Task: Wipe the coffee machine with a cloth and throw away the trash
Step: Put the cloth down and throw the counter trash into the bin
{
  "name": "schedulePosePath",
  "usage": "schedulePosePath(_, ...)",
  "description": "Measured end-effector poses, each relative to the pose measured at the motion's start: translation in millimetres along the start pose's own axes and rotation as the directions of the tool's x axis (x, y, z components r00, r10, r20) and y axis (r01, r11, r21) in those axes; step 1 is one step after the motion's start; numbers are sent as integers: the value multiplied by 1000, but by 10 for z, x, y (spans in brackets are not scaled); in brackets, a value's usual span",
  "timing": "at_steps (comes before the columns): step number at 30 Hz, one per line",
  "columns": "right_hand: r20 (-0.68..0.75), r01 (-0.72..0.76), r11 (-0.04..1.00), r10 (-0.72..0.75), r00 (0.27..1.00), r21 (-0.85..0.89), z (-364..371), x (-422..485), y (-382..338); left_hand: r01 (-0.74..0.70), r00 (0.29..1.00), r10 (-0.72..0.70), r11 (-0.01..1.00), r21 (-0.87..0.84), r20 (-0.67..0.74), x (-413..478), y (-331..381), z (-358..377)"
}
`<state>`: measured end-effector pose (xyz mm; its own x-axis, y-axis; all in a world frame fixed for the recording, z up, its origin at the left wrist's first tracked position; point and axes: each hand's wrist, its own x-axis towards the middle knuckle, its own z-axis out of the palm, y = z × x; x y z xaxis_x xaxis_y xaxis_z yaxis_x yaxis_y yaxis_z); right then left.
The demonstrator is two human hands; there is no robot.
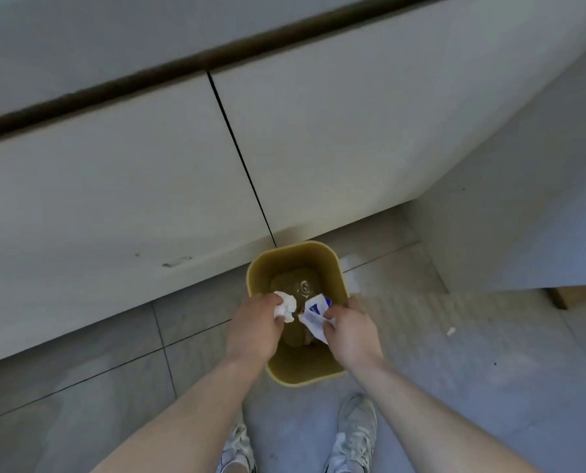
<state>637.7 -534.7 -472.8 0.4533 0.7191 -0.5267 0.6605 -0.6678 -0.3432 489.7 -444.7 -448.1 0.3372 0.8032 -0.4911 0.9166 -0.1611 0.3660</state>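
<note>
A yellow-olive trash bin [329,264] stands on the tiled floor against the cabinet base. Both my hands hover over its open mouth. My left hand [252,331] is closed around a crumpled white paper wad [285,306]. A flat white wrapper with blue print [313,314] is pinched in my right hand [351,336]. Some dark trash, including something shiny, lies at the bottom of the bin. No coffee machine or cloth is in view.
White cabinet doors [148,186] rise behind the bin, with a counter edge above. A white wall panel [523,206] stands at the right. A small white scrap [450,331] lies on the grey floor tiles. My two sneakers [354,435] stand just behind the bin.
</note>
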Motion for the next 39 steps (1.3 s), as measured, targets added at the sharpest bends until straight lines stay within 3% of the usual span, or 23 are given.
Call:
schedulePosePath(7,24,-7,998,6,1000,60,193,-69,53,-2,1000,1,1000,-19,-31,39,-63,186)
schedulePosePath(12,63,39,997,-43,997,66,117,-75,86,-42,999,42,997,65,3,-23,-152,104)
schedulePosePath(22,-21,120,993,-120,993,15,-225,-145,-109,-135,990,141,962,239,-9,-192,-24,-216)
schedulePosePath(30,-72,189,982,-190,979,-26,-849,-541,-397,-149,982,174,956,252,-80,-649,249,-892)
schedulePosePath(39,-175,224,974,-222,959,-10,-2029,-1285,-918,-157,956,209,957,242,-205,-1488,729,-2034)
